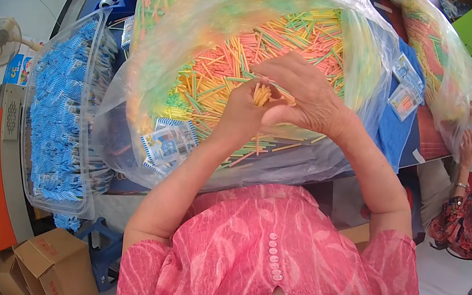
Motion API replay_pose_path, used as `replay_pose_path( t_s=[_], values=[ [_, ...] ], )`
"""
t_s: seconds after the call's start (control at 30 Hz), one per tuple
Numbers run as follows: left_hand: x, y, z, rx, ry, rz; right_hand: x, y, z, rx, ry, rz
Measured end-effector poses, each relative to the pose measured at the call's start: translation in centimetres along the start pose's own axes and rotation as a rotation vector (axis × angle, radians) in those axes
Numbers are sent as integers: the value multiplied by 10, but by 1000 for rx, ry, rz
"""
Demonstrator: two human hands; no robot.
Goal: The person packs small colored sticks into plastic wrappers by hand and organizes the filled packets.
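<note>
My left hand is closed around a small bundle of thin yellow-orange sticks, their ends facing up. My right hand curves over the same bundle, fingers above and thumb below, and meets the left hand there. Beneath both hands spreads a large heap of loose thin sticks in pink, yellow, orange and green. A big clear plastic bag lies open around the heap. Left of my left forearm, blue-and-white printed packets rest on the bag's near edge.
A clear plastic bin full of blue packets stands at the left. More packets lie on blue cloth at the right. Another bag of sticks is beside a co-worker's hands. Cardboard boxes and a blue stool are lower left.
</note>
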State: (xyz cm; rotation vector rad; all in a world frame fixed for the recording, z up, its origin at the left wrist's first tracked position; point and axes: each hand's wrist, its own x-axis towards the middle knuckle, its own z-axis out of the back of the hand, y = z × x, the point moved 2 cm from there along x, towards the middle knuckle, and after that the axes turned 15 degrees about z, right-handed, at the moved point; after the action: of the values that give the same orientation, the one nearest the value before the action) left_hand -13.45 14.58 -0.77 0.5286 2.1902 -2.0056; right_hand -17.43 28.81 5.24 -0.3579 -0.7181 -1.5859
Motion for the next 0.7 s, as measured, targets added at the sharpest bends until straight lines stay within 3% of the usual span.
replay_pose_path(
  t_s=[0.07, 0.13, 0.2, 0.27, 0.3, 0.33, 0.37, 0.4, 0.47, 0.5, 0.57, 0.7],
  values=[
    [-2, 0, -1, 49, -6, -6, 3, 7, 0, -25, -9, -259],
    [-2, 4, -6, 111, 42, -189, -5, 6, -20, -21, -78, -183],
    [0, 12, -8, 199, 17, -194, -7, 9, -27, -7, -145, -95],
    [-14, 10, -3, 289, -40, -176, -14, 13, -27, -21, -255, -177],
    [-32, -5, -3, 364, -52, -137, -14, 18, -26, 44, -427, -298],
    [-46, -10, 2, 441, -67, -95, -22, 22, -22, -23, -338, -315],
    [-57, -5, 13, 606, -216, -360, -33, 25, -19, -93, -254, -329],
    [-67, 2, 30, 621, -241, -339, -42, 30, -22, -61, -263, -319],
    [-94, 3, 69, 1049, -486, -616, -57, 44, -36, -103, -75, -203],
    [-106, -2, 79, 1059, -490, -607, -60, 46, -43, -92, -81, -200],
    [-123, -12, 94, 1338, -720, -287, -64, 52, -53, -118, -9, -167],
    [-126, -2, 117, 1348, -776, -234, -53, 52, -48, -134, -48, -187]
  ],
)
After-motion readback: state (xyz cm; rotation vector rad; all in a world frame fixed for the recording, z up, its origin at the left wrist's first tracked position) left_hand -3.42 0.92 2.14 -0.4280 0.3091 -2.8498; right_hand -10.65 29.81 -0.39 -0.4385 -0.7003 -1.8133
